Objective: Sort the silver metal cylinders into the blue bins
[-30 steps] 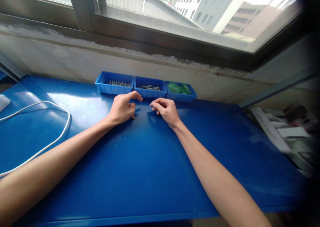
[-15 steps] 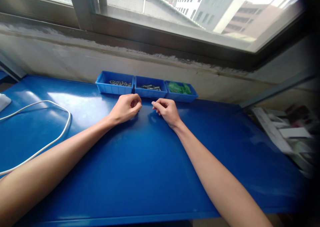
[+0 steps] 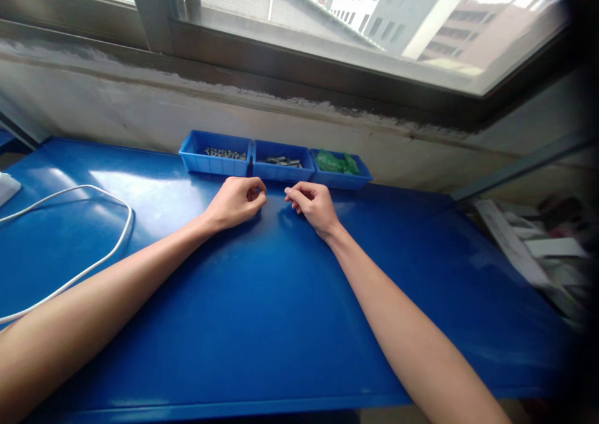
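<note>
My left hand [image 3: 237, 202] is closed loosely over the blue table, its fingers curled toward the thumb. No object shows between them. A short gap to the right, my right hand [image 3: 312, 206] has thumb and fingertips pinched together, also with nothing visible in it. Three blue bins stand in a row just beyond both hands. The left bin [image 3: 193, 159] holds small metal parts [image 3: 225, 154], the middle bin [image 3: 279, 173] has longer metal pieces [image 3: 284, 161], and in the right bin [image 3: 340, 179] lies green plastic-like material [image 3: 336, 162]. Neither hand touches a bin.
A white cable [image 3: 110, 255] loops across the left side of the blue table [image 3: 262, 324], near a white object [image 3: 7, 187] at the edge. Behind the bins are a wall and a window frame [image 3: 290, 68]. Papers or boxes [image 3: 556, 247] lie blurred at the far right.
Both hands keep nearly the same place and pose. The view has shifted very slightly.
</note>
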{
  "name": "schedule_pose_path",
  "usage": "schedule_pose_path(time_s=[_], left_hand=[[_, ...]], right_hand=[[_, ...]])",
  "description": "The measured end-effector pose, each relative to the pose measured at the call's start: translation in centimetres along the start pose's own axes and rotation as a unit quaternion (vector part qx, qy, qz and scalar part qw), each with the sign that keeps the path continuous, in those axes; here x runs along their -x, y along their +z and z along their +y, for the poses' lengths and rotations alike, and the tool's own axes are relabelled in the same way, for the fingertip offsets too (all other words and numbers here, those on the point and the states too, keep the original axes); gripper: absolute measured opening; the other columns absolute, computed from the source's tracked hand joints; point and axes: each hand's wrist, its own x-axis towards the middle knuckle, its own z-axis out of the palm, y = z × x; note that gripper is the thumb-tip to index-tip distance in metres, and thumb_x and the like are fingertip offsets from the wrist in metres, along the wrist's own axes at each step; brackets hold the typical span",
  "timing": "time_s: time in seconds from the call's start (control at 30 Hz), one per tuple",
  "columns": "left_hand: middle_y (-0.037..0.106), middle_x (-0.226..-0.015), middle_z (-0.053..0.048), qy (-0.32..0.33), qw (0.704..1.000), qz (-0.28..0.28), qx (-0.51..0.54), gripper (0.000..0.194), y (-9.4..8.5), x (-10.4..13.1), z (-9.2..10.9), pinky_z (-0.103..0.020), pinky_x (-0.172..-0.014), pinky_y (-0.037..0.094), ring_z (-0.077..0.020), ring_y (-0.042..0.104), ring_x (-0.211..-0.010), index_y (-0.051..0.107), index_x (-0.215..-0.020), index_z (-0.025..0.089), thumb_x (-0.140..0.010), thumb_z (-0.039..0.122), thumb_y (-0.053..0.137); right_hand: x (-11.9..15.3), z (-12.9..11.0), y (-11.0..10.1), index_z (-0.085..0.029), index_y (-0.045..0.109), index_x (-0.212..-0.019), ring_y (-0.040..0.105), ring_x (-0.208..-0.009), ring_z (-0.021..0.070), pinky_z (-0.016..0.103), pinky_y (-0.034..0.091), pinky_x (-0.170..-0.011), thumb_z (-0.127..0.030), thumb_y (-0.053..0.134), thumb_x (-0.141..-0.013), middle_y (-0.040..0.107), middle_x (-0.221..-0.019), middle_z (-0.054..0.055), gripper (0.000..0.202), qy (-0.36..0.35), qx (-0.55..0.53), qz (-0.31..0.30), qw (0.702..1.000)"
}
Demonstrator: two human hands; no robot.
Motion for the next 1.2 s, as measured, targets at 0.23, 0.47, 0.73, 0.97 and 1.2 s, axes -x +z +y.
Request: schedule_pose_path(time_s=[0.23, 0.47, 0.73, 0.97, 1.2], left_hand=[[0.064, -0.06, 0.001, 0.003, 1.0, 0.0, 0.002, 0.015, 0.05, 0.01, -0.02, -0.024, -0.055, 0.038, -0.0116, 0.053, -0.054, 0.074, -0.082, 0.015, -0.082, 0.019, 0.06], [0.064, -0.061, 0.001, 0.011, 1.0, -0.005, 0.001, 0.013, 0.17, 0.02, -0.2, -0.024, -0.056, 0.039, -0.0114, 0.055, -0.055, 0.075, -0.084, 0.015, -0.082, 0.017, 0.062], [0.062, -0.062, 0.002, 0.025, 1.0, -0.006, 0.001, 0.011, 0.18, -0.02, -0.3, -0.024, -0.058, 0.041, -0.0111, 0.054, -0.056, 0.074, -0.087, 0.015, -0.081, 0.016, 0.065], [0.066, -0.065, 0.0, 0.024, 1.0, -0.004, -0.006, 0.009, 0.33, -0.07, -0.71, -0.022, -0.057, 0.041, -0.0107, 0.056, -0.057, 0.073, -0.087, 0.015, -0.087, 0.019, 0.065], [0.067, -0.067, 0.0, 0.021, 1.0, -0.007, -0.008, 0.007, 0.31, -0.02, -0.75, -0.022, -0.058, 0.041, -0.0109, 0.058, -0.058, 0.07, -0.087, 0.016, -0.088, 0.019, 0.064]], right_hand=[[0.02, 0.03, -0.07, -0.018, 0.07, -0.067, 0.049, -0.051, 0.0111, 0.025, 0.036, -0.05, -0.049, 0.072, -0.081, 0.059, -0.056, 0.0, 0.034, 0.001, 0.0, 0.001, 1.0], [-0.01, 0.05, -0.04, -0.017, 0.07, -0.067, 0.05, -0.051, 0.0115, 0.026, 0.037, -0.05, -0.043, 0.07, -0.082, 0.059, -0.057, 0.0, 0.029, -0.007, 0.004, 0.001, 1.0], [-0.05, -0.09, -0.09, -0.017, 0.07, -0.066, 0.05, -0.051, 0.0115, 0.027, 0.036, -0.05, -0.04, 0.069, -0.083, 0.06, -0.057, 0.0, 0.029, -0.011, 0.012, 0.002, 1.0], [-0.04, -0.13, -0.02, -0.017, 0.07, -0.066, 0.05, -0.05, 0.0113, 0.026, 0.036, -0.05, -0.041, 0.068, -0.083, 0.06, -0.056, 0.0, 0.03, -0.013, 0.015, 0.001, 1.0], [-0.09, -0.01, -0.02, -0.017, 0.07, -0.067, 0.05, -0.05, 0.0111, 0.026, 0.036, -0.051, -0.041, 0.068, -0.082, 0.06, -0.056, 0.0, 0.029, -0.015, 0.01, -0.001, 1.0]])
